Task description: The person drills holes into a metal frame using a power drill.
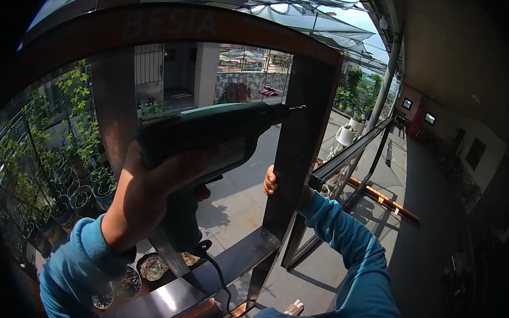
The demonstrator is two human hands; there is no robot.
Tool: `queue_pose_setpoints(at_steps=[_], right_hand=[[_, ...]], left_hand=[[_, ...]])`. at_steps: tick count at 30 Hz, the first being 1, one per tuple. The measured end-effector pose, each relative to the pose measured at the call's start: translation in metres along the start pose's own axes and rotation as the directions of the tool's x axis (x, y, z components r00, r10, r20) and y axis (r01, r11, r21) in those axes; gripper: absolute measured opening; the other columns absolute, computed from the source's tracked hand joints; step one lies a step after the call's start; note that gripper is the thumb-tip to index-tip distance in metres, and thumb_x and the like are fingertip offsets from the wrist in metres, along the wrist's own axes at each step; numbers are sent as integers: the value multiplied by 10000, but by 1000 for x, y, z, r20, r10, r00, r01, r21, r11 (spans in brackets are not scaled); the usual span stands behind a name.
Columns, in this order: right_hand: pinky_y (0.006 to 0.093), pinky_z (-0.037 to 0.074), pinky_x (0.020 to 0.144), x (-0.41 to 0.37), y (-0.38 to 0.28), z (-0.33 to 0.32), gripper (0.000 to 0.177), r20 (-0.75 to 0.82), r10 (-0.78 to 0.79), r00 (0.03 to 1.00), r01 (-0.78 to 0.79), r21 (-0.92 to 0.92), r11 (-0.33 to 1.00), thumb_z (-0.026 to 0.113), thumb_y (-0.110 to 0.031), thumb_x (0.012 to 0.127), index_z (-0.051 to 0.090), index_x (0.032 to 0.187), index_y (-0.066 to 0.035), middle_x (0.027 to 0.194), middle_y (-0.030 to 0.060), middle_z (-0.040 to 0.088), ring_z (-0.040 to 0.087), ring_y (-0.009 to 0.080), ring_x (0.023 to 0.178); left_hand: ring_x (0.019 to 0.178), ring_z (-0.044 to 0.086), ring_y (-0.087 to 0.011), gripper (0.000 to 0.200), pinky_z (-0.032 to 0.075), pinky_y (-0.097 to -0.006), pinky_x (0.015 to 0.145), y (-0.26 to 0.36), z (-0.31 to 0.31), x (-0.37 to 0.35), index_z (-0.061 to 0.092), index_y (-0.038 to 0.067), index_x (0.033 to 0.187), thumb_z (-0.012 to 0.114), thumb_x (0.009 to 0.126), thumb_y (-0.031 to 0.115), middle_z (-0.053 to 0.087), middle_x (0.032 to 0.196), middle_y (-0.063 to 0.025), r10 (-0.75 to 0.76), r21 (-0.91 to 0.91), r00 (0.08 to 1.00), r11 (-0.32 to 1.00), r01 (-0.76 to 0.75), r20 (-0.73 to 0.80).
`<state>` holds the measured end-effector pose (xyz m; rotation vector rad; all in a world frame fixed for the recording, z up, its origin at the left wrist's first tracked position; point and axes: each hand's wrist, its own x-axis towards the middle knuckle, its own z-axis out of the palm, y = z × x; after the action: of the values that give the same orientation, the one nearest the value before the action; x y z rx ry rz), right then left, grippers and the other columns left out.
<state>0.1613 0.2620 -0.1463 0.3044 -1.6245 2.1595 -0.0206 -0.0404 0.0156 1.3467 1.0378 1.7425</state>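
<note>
Drill (204, 127) looks heavy, rigid, best held by handle (181, 218); our left fingers (179, 168) clamp it, right fingers (270, 184) wrap post (305, 133).

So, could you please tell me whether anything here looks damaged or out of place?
Nothing clearly stands out: the left hand holds the drill, the right hand grips the metal frame, and neither drill nor frame shows obvious damage.

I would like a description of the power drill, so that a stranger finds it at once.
Find the large dark frame marked BESIA along its top. Before its opening, the left hand holds the dark green drill, pointing right. Its pistol shape, slim bit and hanging cord set it apart from the bars around it.
</note>
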Motion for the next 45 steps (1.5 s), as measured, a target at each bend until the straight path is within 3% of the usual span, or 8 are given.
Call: queue_pose_setpoints(at_steps=[14,16,22,29,31,37,40,45], right_hand=[[282,443,717,-6,1,4,292,-45,-19,999,18,-11,1000,616,-373,867,574,884,-85,703,15,539,535,136,688],[283,444,716,-5,0,4,287,-33,-10,999,11,19,1000,623,-367,864,576,887,-85,704,16,543,536,138,688],[286,452,708,-6,6,-3,296,-19,-12,1000,13,50,999,655,-357,843,588,900,-75,713,22,558,550,145,690],[286,472,705,-1,1,-2,311,24,-62,998,61,48,997,675,-350,830,592,908,-60,730,37,568,575,155,706],[286,472,705,2,-1,-4,306,6,-44,999,43,45,998,674,-345,832,593,909,-61,735,38,572,575,156,704],[285,468,699,1,7,-13,286,8,-47,999,46,76,996,638,-341,859,596,907,-63,737,36,583,569,157,690],[286,467,699,0,5,-10,289,5,-24,1000,24,91,996,630,-345,864,600,910,-62,729,35,583,565,158,684],[286,466,707,-1,9,-8,299,15,-24,1000,22,113,993,643,-353,852,601,912,-63,731,35,578,569,158,697]], left_hand=[[823,615,-208,374,528,-326,659,-3,4,6,581,-16,1100,643,812,214,618,1010,-142,-23,-22,999,999,25,48],[784,612,-206,366,528,-323,648,-2,2,7,572,-28,1094,630,815,200,614,993,-157,-130,-63,991,989,131,14],[722,604,-200,370,524,-316,630,-8,20,4,567,-50,1086,618,820,202,615,957,-165,-61,-145,995,988,50,-77],[728,604,-193,381,528,-313,630,-11,12,7,574,-52,1098,618,818,203,625,923,-152,-104,-114,994,988,102,-19],[705,625,-206,473,529,-303,598,-12,9,9,512,4,1165,579,823,325,603,1001,-162,-110,36,994,993,110,-7],[664,627,-196,493,530,-297,561,-19,13,14,505,-7,1164,583,813,330,612,966,-158,-77,-49,997,996,77,3],[671,611,-198,402,520,-297,609,-14,16,9,578,-57,1103,605,821,227,622,915,-172,-93,-115,995,989,88,-40],[667,611,-199,399,518,-295,603,-15,15,10,580,-62,1091,605,821,230,622,906,-164,-86,-80,996,993,83,-39]])
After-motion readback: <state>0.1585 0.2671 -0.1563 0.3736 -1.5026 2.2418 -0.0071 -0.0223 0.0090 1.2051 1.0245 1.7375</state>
